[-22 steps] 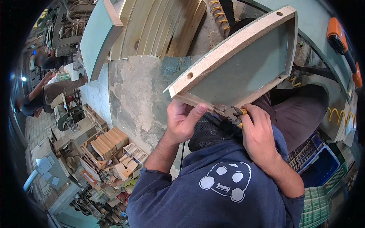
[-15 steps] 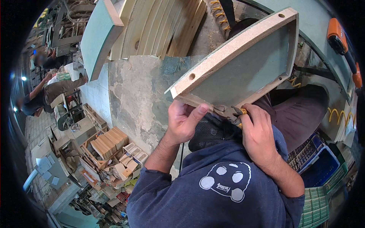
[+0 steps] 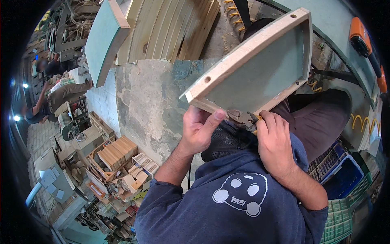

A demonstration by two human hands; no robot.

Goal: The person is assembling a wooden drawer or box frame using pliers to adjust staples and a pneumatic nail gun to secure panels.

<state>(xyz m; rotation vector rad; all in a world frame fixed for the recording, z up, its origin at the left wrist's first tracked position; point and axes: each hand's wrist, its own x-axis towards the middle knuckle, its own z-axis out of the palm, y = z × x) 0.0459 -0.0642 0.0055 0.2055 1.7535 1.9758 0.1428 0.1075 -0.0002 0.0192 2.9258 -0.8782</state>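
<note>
Two grips: left hand point(image 3: 198, 131) pinching a curved, speckled wooden frame point(image 3: 248, 53), right hand point(image 3: 276, 142) clasping metal pliers point(image 3: 240, 117)

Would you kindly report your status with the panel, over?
Left grip on framed panel; right grip holding pliers at its near edge; no obstruction visible.

Pliers point(image 3: 243, 118) apparently against the frame point(image 3: 248, 52)

From the chest point(image 3: 243, 171), left hand point(image 3: 199, 128) at eleven o'clock, thumb point(image 3: 215, 119) extended; right hand point(image 3: 275, 140) at one, fingers point(image 3: 274, 122) curled.
</note>
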